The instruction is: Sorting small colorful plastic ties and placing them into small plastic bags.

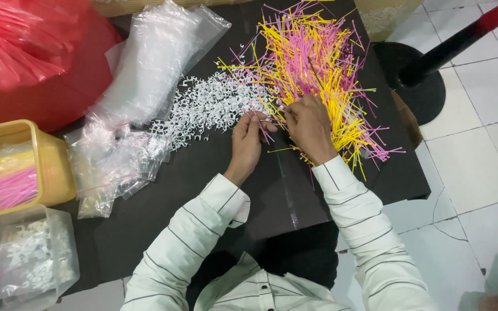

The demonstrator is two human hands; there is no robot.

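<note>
A few pink cable ties (265,130) sit pinched in my left hand (246,141), near the middle of the black worktop (203,190). My right hand (308,128) closes narrow on thin ties at the edge of the yellow and pink heap (318,63) at 12 o'clock. Best to keep the stems parallel, heads aligned. White clips (208,106) — small, hard, hooked — lie at 10 o'clock beside glossy, crinkled clear bags (116,161)

A single head-worn camera is looking steeply down from above the person's own shoulders; it is facing forward over the dark tabletop (203,190); it is sitting close, taking in both sleeves at the bottom edge and white floor tiles (474,167) at right.
</note>
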